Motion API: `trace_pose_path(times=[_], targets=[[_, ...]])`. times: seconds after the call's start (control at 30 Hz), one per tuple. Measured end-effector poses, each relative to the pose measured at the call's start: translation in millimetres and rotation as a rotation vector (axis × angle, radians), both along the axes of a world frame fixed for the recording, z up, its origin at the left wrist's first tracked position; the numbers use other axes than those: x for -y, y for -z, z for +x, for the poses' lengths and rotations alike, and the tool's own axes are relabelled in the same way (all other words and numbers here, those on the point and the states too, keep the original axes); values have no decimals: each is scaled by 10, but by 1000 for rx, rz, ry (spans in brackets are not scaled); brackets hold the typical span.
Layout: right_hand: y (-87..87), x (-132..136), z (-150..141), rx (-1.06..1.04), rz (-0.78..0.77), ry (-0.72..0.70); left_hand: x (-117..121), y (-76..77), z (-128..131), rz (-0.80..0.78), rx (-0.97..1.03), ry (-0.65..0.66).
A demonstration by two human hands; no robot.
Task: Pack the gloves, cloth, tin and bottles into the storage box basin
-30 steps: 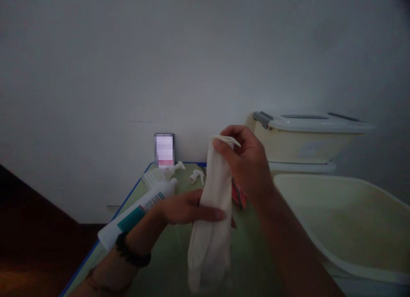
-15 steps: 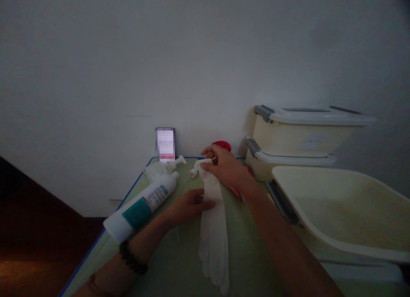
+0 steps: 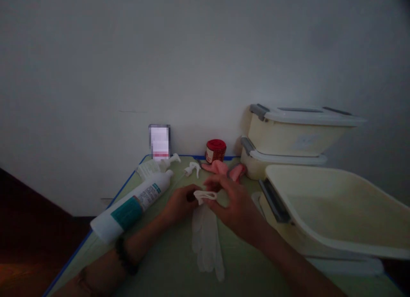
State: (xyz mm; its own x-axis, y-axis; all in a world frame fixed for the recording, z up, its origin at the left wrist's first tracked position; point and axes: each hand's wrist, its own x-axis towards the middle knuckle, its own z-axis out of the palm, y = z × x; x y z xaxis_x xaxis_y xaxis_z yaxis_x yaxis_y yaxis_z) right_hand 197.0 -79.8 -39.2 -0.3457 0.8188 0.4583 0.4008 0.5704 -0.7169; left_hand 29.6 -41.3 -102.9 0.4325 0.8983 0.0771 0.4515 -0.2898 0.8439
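White gloves (image 3: 206, 241) hang between my hands, fingers pointing down toward me, with the cuff folded into a loop at the top. My left hand (image 3: 181, 203) is closed on the left side of the cuff; its fingertips are partly hidden behind the fabric. On the right side, my right hand (image 3: 232, 203) pinches the cuff between thumb and fingers. Whether it is one glove or a pair I cannot tell. Beyond my hands lies a white spray nozzle (image 3: 192, 169) with a thin tube. A white bottle with a green label (image 3: 128, 214) lies left of my left forearm.
A phone (image 3: 160, 141) leans on the wall beside a clear pump bottle (image 3: 150, 169). At the back stand a red roll (image 3: 216, 151) and a crumpled pink-and-grey cloth (image 3: 221, 167). Lidded cream boxes (image 3: 285, 135) are stacked at right, behind an open cream bin (image 3: 320, 241).
My right hand has come nearer and lower with the cuff, and the cuff has opened into a loop. My left hand has moved up to the cuff. The red roll and nozzle are now uncovered.
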Motion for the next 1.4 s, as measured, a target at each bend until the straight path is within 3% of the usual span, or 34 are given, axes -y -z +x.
trace_pose_path(times=[0.23,0.37,0.6,0.83,1.03,1.2,1.4], targets=[[436,286,95,95,84,-174,20,17,17,-7,-65,-122],[554,333,123,226,91,-294,-19,42,-17,54,-141,-112],[557,337,172,417,140,-403,-46,72,-130,249,-225,102],[540,349,184,639,252,-458,8,113,-149,457,-401,182],[487,357,230,656,137,-489,2,117,-147,475,-384,213],[518,338,228,545,55,-364,2,140,-155,432,-307,223],[581,250,213,369,63,-254,-10,102,-154,329,-197,236]])
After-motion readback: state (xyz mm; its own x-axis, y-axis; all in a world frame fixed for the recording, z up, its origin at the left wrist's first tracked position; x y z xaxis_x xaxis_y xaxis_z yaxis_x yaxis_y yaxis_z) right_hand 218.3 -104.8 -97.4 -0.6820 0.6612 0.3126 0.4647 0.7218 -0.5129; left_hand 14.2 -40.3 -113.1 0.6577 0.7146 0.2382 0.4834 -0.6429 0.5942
